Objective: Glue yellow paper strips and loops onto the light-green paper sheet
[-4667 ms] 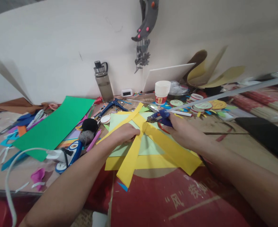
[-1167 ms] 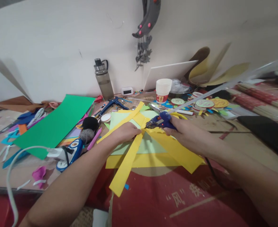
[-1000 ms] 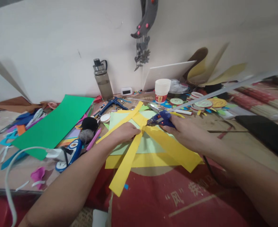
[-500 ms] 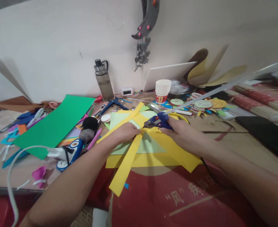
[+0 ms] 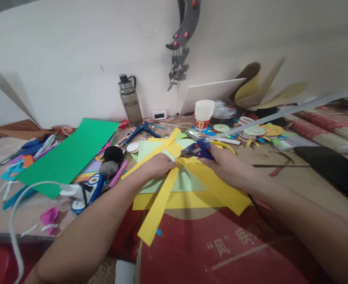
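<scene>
My right hand [image 5: 225,163] is wrapped round a blue glue gun [image 5: 202,148], from whose back a long clear glue stick [image 5: 262,116] slants up to the right. The nozzle points left, at the spot where yellow paper strips meet. My left hand [image 5: 159,165] is closed, pinching a yellow paper strip [image 5: 159,211] near its upper end; the rest of it slopes down toward me. Another wide yellow strip [image 5: 221,189] runs to the lower right beneath my right hand. Under them lies a pale green sheet [image 5: 188,182] on top of yellow paper [image 5: 182,200]. My left fingertips are partly hidden.
A red cardboard box [image 5: 221,252] lies at the front. To the left are a green sheet [image 5: 70,154], a blue plug strip [image 5: 91,192] and yarn balls [image 5: 112,154]. Behind stand a water bottle [image 5: 130,104] and stacked paper cups [image 5: 204,114]; a black object [image 5: 330,169] lies right.
The glue gun's tip has shifted very slightly, and the glue stick's far end has swung a little lower. My left hand stays on the strip.
</scene>
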The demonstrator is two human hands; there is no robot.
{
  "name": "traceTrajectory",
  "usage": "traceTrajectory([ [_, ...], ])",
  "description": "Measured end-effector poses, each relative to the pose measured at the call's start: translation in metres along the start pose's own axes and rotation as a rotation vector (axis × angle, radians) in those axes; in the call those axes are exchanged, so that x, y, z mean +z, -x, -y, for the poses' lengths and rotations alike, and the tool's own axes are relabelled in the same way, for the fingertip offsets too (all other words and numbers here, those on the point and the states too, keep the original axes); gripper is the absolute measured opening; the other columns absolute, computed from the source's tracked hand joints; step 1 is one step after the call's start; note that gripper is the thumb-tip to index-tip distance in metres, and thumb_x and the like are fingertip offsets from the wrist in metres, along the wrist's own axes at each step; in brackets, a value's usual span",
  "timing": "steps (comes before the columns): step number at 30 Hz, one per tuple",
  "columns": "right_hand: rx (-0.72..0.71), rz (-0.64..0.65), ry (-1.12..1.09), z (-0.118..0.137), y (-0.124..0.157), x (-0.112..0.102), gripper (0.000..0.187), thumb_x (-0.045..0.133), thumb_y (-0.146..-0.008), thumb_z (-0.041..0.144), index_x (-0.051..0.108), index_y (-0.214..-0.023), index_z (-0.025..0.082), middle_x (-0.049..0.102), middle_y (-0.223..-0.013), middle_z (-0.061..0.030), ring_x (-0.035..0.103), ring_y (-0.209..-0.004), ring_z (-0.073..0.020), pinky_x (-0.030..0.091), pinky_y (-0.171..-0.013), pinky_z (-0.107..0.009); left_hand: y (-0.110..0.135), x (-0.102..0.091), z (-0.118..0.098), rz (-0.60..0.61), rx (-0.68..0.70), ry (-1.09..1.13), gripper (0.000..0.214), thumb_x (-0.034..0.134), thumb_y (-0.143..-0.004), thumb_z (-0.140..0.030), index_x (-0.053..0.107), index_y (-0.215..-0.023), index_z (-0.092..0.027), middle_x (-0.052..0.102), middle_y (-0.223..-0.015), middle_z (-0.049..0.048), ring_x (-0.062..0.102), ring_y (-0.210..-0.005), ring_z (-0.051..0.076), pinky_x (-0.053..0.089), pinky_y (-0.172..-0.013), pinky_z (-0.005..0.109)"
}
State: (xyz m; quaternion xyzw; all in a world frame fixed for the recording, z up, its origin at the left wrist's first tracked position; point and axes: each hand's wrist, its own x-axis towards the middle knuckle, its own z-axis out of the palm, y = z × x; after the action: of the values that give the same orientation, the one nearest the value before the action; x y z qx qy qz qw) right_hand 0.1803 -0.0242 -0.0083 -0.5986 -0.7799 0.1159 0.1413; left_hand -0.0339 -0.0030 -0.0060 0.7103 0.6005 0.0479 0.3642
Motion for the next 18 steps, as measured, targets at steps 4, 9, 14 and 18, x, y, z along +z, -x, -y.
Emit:
traceTrajectory([
  [4,0.04,-0.009,0.011,-0.001,0.001,-0.002,0.026,0.04,-0.09,0.036,0.054,-0.1,0.017,0.067,-0.095,-0.0129,0.062,-0.081,-0.0241,0.038,-0.06,-0.028,0.0,-0.001,-0.001,0.006,0.002,-0.043,0.039,0.048,-0.077,-0.047,0.048,-0.052,-0.017,0.043,-0.046,-0.001,0.038,-0.046,0.011,0.024,-0.048,0.026],
  [9,0.046,-0.008,0.008,-0.001,0.004,-0.007,0.024,0.042,-0.09,0.036,0.054,-0.097,0.017,0.067,-0.093,-0.0124,0.062,-0.079,-0.024,0.037,-0.059,-0.028,0.0,-0.001,0.001,0.001,0.017,-0.03,0.038,0.047,-0.077,-0.046,0.048,-0.052,-0.017,0.041,-0.044,-0.0013,0.036,-0.045,0.011,0.023,-0.048,0.027],
  [14,0.053,0.038,-0.042,-0.001,0.008,-0.011,0.022,0.042,-0.089,0.038,0.054,-0.09,0.019,0.067,-0.092,-0.0114,0.062,-0.076,-0.0223,0.038,-0.059,-0.027,0.002,-0.001,0.0,0.001,0.002,-0.052,0.038,0.047,-0.077,-0.047,0.052,-0.055,-0.017,0.042,-0.046,-0.0009,0.037,-0.046,0.012,0.025,-0.049,0.027],
  [18,0.086,-0.004,0.015,-0.001,0.004,-0.009,0.023,0.042,-0.09,0.036,0.054,-0.096,0.017,0.068,-0.094,-0.0132,0.062,-0.08,-0.0246,0.037,-0.059,-0.028,0.001,-0.002,-0.001,0.007,0.016,-0.107,0.039,0.045,-0.078,-0.047,0.05,-0.055,-0.017,0.042,-0.046,-0.0011,0.038,-0.048,0.012,0.025,-0.051,0.027],
])
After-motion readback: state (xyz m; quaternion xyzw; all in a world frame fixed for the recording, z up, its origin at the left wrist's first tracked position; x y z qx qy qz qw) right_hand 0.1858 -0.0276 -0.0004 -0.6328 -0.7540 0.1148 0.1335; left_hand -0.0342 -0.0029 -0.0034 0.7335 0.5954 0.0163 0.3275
